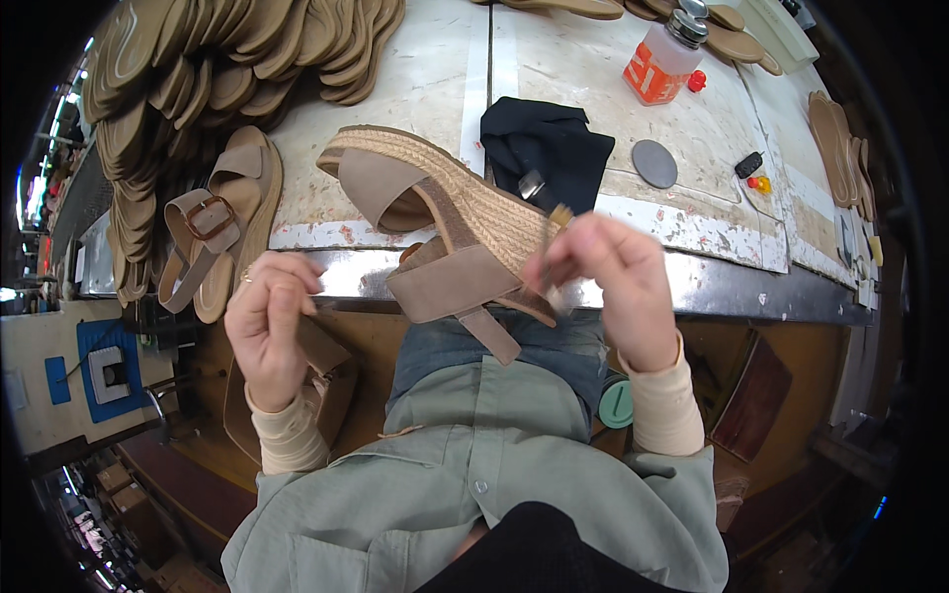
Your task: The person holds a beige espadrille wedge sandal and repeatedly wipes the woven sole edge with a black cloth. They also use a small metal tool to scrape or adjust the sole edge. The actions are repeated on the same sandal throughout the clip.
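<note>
A beige wedge sandal [450, 222] with a woven rope sole lies on its side across the table's front edge, its ankle strap hanging over. At the heel end is my right hand [618, 277], fingers pinched together around a thin, blurred thing I cannot make out. Just beyond those fingers, a small dark tool [539, 193] with a metal end lies against the black cloth [554, 138]. My left hand [272, 321] hovers left of the sandal, fingers curled in, with nothing seen in it. Beside it stands a matching buckled sandal [222, 217].
Piled tan soles [237, 59] cover the far left of the white table [415, 79]. Toward the back right stand a clear bottle with an orange label [662, 59] and a grey disc [654, 163]. A metal strip [732, 287] edges the table. Further soles [840, 148] lie far right.
</note>
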Tool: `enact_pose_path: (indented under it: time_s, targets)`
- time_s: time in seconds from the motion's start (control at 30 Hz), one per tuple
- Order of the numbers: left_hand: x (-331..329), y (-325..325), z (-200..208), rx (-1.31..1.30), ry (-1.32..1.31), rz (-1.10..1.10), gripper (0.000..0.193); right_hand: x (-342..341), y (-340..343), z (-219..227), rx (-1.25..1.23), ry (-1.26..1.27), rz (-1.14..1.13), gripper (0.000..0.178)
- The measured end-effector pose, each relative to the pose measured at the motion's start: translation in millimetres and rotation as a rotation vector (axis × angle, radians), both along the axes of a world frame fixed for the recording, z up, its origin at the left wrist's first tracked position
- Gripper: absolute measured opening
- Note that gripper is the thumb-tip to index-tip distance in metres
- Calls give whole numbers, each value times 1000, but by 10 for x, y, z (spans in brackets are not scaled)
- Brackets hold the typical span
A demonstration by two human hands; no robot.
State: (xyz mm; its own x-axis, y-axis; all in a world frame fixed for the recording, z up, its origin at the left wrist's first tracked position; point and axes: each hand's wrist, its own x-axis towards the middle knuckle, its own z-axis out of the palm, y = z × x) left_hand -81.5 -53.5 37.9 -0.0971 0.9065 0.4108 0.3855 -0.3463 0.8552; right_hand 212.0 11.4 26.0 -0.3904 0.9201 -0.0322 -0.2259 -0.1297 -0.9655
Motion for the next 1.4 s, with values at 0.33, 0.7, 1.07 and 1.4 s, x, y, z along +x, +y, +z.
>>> enact_pose_path:
  time_s: [0.33, 0.7, 1.07, 1.4]
  targets:
    - [-32, 31, 48, -222, 235, -85, 27, 20, 68, -316, -247, 87, -115, 34]
    - [725, 445, -175, -39, 362, -54, 55, 67, -98, -207, -253, -157, 79, 32]
    - [800, 412, -263, -139, 367, 37, 51, 19, 55, -96, -234, -288, 182, 34]
    - [796, 423, -320, -125, 324, 28, 51, -5, 96, -39, -221, -353, 189, 35]
